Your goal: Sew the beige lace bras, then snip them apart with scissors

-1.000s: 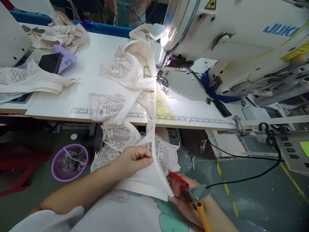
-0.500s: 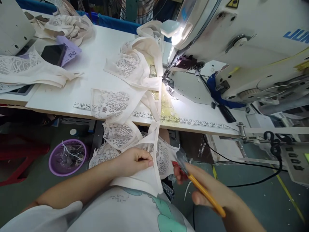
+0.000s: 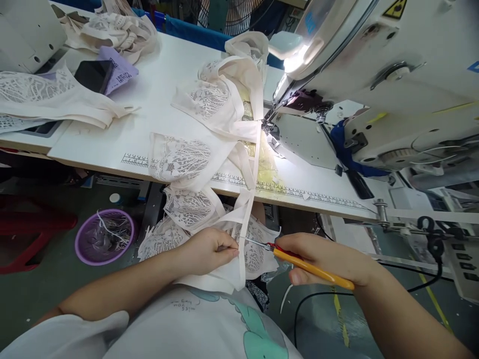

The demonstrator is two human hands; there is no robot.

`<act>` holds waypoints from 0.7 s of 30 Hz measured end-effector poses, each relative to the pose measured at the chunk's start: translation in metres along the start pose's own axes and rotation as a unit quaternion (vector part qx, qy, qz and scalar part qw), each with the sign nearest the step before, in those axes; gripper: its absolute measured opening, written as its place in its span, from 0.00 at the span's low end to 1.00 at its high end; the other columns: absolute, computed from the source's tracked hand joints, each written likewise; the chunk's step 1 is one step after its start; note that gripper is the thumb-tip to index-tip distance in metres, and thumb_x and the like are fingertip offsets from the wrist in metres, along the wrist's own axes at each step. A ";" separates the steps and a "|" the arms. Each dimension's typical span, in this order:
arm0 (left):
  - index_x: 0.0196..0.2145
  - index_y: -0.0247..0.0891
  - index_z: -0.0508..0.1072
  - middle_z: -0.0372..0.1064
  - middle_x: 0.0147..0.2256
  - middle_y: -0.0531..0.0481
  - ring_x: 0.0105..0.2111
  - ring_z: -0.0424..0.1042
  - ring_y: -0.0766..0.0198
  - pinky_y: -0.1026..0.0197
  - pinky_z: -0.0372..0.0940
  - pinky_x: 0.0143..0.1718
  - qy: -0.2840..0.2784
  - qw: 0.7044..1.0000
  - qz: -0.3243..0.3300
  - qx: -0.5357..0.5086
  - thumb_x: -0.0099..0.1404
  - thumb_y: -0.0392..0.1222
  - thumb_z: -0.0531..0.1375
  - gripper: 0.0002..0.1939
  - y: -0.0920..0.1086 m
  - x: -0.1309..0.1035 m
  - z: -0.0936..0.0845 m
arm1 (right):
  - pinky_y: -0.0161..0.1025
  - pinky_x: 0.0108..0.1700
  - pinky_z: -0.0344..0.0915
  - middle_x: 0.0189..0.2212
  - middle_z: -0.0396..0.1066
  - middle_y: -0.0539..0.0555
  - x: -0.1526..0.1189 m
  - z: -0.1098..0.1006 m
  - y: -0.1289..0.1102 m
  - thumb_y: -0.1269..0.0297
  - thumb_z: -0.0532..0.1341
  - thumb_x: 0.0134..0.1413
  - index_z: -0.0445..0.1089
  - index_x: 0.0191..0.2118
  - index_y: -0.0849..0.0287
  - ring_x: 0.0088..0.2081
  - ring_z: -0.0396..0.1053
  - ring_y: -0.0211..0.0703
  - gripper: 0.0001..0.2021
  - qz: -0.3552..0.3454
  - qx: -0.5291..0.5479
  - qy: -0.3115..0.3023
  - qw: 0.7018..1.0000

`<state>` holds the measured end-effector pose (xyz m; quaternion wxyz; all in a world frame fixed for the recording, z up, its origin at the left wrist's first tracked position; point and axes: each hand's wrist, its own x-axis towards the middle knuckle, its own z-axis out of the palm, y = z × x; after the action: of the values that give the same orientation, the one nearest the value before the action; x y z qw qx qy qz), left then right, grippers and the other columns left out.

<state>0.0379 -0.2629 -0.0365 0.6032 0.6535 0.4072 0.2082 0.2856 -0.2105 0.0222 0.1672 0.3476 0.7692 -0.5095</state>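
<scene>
My left hand pinches the edge of a white strip on a chain of white lace bras, which hangs over the table's front edge. In my right hand is a cutting tool with orange and red handles. Its metal blades point left and touch the strip just above my left fingertips. Further up, the strip runs under the needle area of a sewing machine. More lace cups lie on the table beside it.
The white table carries a phone, a purple paper and more bras at the left. On the floor are a purple basket and a red stool. A black cable hangs at lower right.
My right hand has brought the cutting tool up and left, so its blades now meet the strip. My left hand keeps its pinch. The view has shifted slightly.
</scene>
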 end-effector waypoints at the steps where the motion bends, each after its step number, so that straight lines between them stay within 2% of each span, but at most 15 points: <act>1: 0.29 0.33 0.74 0.70 0.28 0.50 0.30 0.67 0.64 0.65 0.61 0.32 -0.001 1.000 -0.002 -0.001 0.62 0.38 0.53 0.11 -0.001 0.000 0.000 | 0.34 0.23 0.45 0.21 0.51 0.47 0.001 -0.002 -0.002 0.43 0.58 0.48 0.55 0.24 0.57 0.23 0.47 0.36 0.21 0.001 0.000 -0.001 1.000; 8: 0.27 0.34 0.73 0.70 0.27 0.51 0.29 0.67 0.66 0.66 0.61 0.32 -0.005 1.000 -0.006 -0.008 0.61 0.36 0.53 0.10 0.000 -0.001 -0.006 | 0.33 0.22 0.43 0.18 0.47 0.45 0.003 -0.007 -0.002 0.45 0.63 0.42 0.53 0.19 0.57 0.21 0.43 0.34 0.23 0.050 0.029 0.001 0.998; 10: 0.26 0.34 0.73 0.69 0.26 0.52 0.27 0.66 0.67 0.67 0.61 0.29 0.000 1.000 0.002 -0.008 0.61 0.36 0.53 0.10 0.004 -0.002 -0.008 | 0.33 0.21 0.44 0.17 0.48 0.45 0.003 -0.002 0.003 0.43 0.64 0.39 0.55 0.18 0.57 0.21 0.44 0.33 0.24 0.053 0.063 0.038 0.996; 12: 0.27 0.34 0.72 0.68 0.26 0.52 0.26 0.65 0.68 0.68 0.60 0.28 0.012 1.000 0.020 -0.002 0.61 0.37 0.54 0.09 0.011 -0.002 -0.009 | 0.33 0.21 0.47 0.18 0.53 0.46 0.003 0.008 0.010 0.40 0.64 0.36 0.59 0.20 0.57 0.21 0.49 0.35 0.25 0.024 0.119 0.104 0.987; 16: 0.27 0.35 0.72 0.69 0.26 0.51 0.27 0.68 0.68 0.68 0.61 0.29 0.042 0.996 0.064 0.047 0.60 0.36 0.54 0.09 0.028 0.002 -0.008 | 0.35 0.27 0.56 0.25 0.61 0.50 0.014 0.044 0.016 0.34 0.57 0.41 0.63 0.29 0.57 0.27 0.57 0.40 0.27 -0.068 0.250 0.242 0.935; 19: 0.30 0.37 0.73 0.73 0.30 0.51 0.30 0.71 0.66 0.67 0.64 0.33 0.062 0.989 0.092 0.098 0.62 0.35 0.53 0.09 0.032 0.004 -0.004 | 0.36 0.30 0.57 0.27 0.61 0.51 0.031 0.073 0.011 0.39 0.54 0.50 0.60 0.28 0.58 0.28 0.58 0.39 0.23 -0.129 0.344 0.301 0.880; 21: 0.35 0.39 0.72 0.74 0.31 0.51 0.31 0.72 0.65 0.66 0.65 0.34 0.085 0.979 0.116 0.143 0.63 0.35 0.52 0.09 0.030 0.004 -0.001 | 0.35 0.29 0.56 0.25 0.58 0.49 0.040 0.087 0.006 0.45 0.56 0.52 0.58 0.26 0.58 0.27 0.56 0.36 0.19 -0.133 0.408 0.320 0.845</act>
<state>0.0478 -0.2573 -0.0089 0.4381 0.7562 0.4035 0.2710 0.2533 -0.2728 -0.0426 -0.3148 0.4229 0.5416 -0.6548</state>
